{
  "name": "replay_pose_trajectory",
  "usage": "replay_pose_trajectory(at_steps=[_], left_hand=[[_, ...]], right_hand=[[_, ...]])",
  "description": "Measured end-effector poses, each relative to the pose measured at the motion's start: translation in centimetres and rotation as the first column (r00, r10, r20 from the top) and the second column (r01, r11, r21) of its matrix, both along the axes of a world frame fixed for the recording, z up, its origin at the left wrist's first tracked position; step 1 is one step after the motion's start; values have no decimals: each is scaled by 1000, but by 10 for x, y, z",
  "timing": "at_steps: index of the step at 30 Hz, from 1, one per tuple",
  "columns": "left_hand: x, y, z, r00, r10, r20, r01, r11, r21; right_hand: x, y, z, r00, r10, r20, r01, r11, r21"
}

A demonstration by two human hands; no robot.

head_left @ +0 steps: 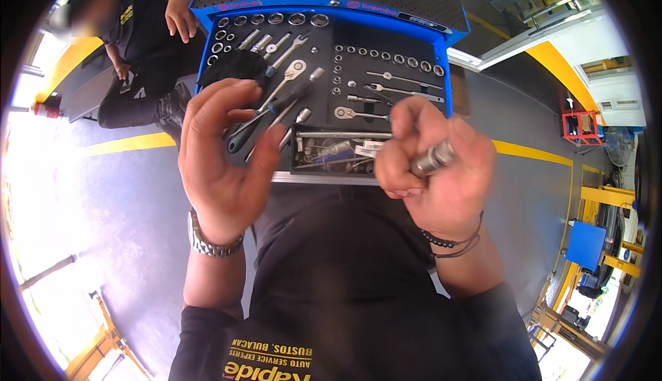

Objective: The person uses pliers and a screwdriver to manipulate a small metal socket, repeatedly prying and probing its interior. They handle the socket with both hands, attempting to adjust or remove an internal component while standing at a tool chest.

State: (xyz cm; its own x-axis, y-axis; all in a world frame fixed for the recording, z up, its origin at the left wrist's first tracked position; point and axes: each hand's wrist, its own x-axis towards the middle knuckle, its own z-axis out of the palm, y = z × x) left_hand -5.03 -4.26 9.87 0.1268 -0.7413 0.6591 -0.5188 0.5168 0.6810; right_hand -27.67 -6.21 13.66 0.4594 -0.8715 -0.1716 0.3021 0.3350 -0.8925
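One held socket (pixel 434 158), one open drawer (pixel 448 95), two people (pixel 331 264), one wristwatch (pixel 214 248).

Gap between my left hand (pixel 224 157) and right hand (pixel 441 167): open air.
Below that gap: small-parts tray (pixel 294 151) in my way.
Past my left hand: slanted ratchet (pixel 295 71).

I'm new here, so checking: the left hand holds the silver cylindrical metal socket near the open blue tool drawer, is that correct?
Not the left hand: the head view shows the right hand holding the silver cylindrical metal socket near the open blue tool drawer.
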Motion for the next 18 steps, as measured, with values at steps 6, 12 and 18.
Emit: replay_pose_trajectory(at_steps=[6,12,18], left_hand=[[96,-11,-70,917,335,218,-400,764,506],[49,-41,-103,934,-21,358,-153,880,450],[10,-85,-119,769,-232,596,-177,819,546]], right_hand=[[-44,2,-41,981,-190,42,189,982,22],[-43,-1,-62,965,-258,39,247,952,183],[-22,-4,-55,950,-78,302,10,975,222]])
